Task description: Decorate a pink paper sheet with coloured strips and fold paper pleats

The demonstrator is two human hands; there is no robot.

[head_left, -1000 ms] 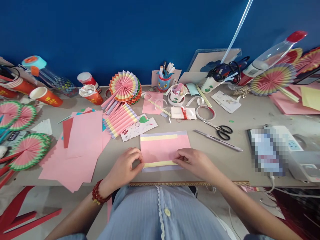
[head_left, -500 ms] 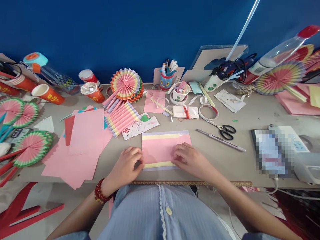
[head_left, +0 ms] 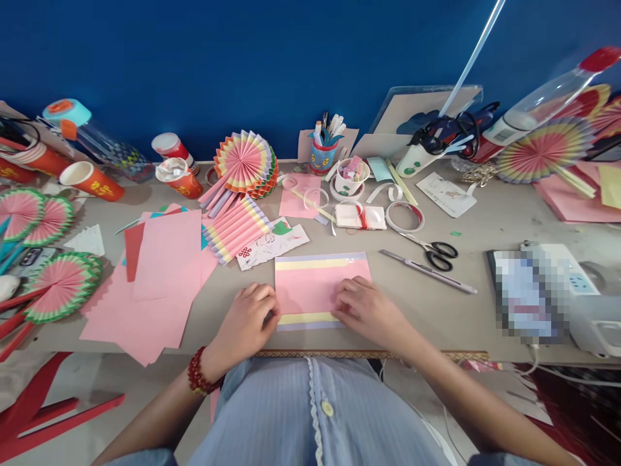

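Note:
A pink sheet of paper (head_left: 305,285) with yellow and lilac strips along its long edges lies flat before me. My left hand (head_left: 253,317) is closed at its left edge, thumb and fingertips curled together on the lower left corner. Over the right part of the sheet, my right hand (head_left: 363,305) has its fingers bent and pinched near the lower strips; its fingertips are partly hidden. Beyond the sheet lies a pleated pink paper (head_left: 237,231) with similar coloured edges. To the right are a craft knife (head_left: 427,272) and black-handled scissors (head_left: 439,255).
Loose pink sheets (head_left: 160,310) overlap on the left, near green-edged paper fans (head_left: 63,288). Behind stand paper cups (head_left: 92,181), a round fan (head_left: 242,162), a pen holder (head_left: 323,155) and a tape roll (head_left: 405,217). A phone (head_left: 526,294) lies at right.
Both hands stay almost where they were, at the pink sheet. Only a very slight shift of the whole view shows.

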